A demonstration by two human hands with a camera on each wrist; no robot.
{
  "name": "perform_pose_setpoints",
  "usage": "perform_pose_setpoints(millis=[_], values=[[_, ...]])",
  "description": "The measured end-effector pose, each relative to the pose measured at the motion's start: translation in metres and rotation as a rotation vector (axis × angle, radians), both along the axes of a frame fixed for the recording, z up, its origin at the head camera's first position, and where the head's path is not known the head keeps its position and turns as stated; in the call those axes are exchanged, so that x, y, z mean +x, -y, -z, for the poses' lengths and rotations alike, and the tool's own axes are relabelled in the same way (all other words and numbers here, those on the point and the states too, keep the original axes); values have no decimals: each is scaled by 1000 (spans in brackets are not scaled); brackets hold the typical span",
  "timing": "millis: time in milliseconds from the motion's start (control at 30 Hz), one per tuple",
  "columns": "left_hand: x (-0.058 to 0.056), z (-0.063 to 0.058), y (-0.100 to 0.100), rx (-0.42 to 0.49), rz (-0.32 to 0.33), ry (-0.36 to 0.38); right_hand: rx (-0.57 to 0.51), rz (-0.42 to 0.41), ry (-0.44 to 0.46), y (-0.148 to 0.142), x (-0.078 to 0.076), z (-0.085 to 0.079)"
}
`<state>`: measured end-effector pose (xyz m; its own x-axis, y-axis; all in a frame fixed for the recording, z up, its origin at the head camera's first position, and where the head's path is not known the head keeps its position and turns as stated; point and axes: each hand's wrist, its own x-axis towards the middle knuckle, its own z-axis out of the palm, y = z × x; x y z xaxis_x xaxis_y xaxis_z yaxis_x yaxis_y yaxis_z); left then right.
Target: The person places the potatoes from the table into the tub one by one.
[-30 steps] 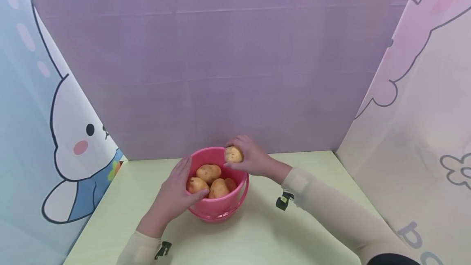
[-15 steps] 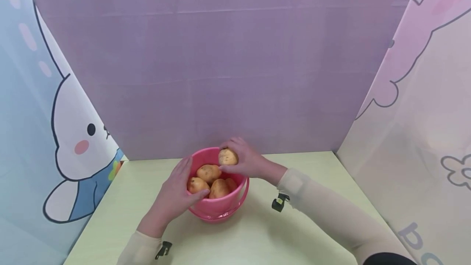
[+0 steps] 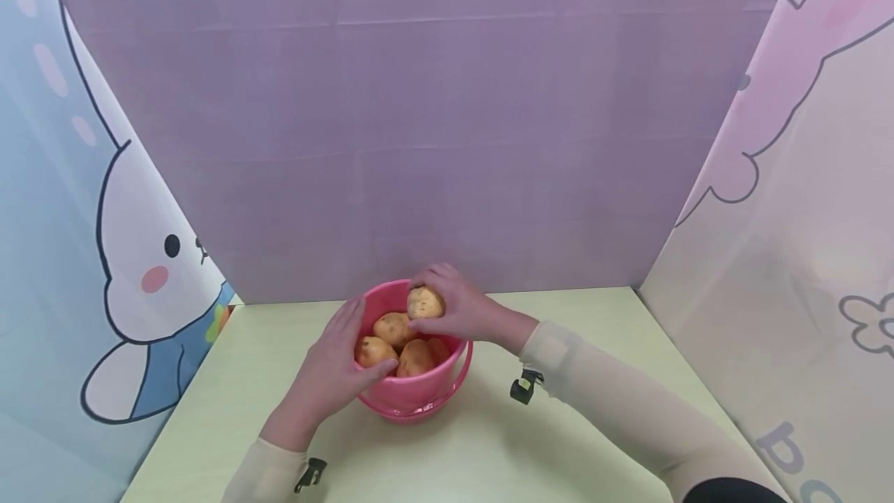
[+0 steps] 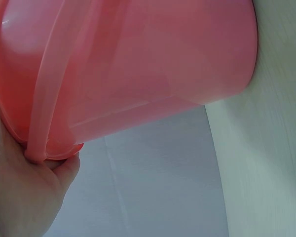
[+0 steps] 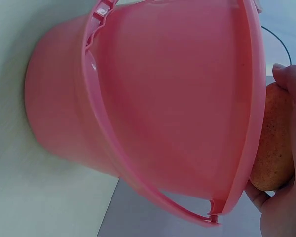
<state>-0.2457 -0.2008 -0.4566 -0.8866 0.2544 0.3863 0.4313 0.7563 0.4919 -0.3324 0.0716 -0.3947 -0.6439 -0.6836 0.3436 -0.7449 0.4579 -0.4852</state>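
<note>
A pink plastic bucket stands upright on the table, with several potatoes inside. My left hand holds its rim at the left, fingers along the outer side and thumb across the front edge. In the left wrist view the bucket's handle joins the rim right at this hand. Above the back right of the opening, my right hand grips another potato between thumb and fingers. The right wrist view shows that potato at the rim, partly hidden by the rim and hand.
The pale green table lies under the bucket. Behind it rises a purple backdrop. Printed panels with cartoon figures stand at the left and right. The bucket's handle hangs down on its near side.
My right hand has moved left and slightly down with the potato, from the bucket's right rim to over its opening. My left hand and the bucket have stayed in place.
</note>
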Motion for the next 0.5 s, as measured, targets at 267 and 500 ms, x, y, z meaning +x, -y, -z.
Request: perform_pose_setpoints(millis=[267,500], values=[[-1,1,2,1,12,-20,-6,-4,11,4,1,1],[-1,1,2,0,14,-16,-7,-24,7,1,1,0]])
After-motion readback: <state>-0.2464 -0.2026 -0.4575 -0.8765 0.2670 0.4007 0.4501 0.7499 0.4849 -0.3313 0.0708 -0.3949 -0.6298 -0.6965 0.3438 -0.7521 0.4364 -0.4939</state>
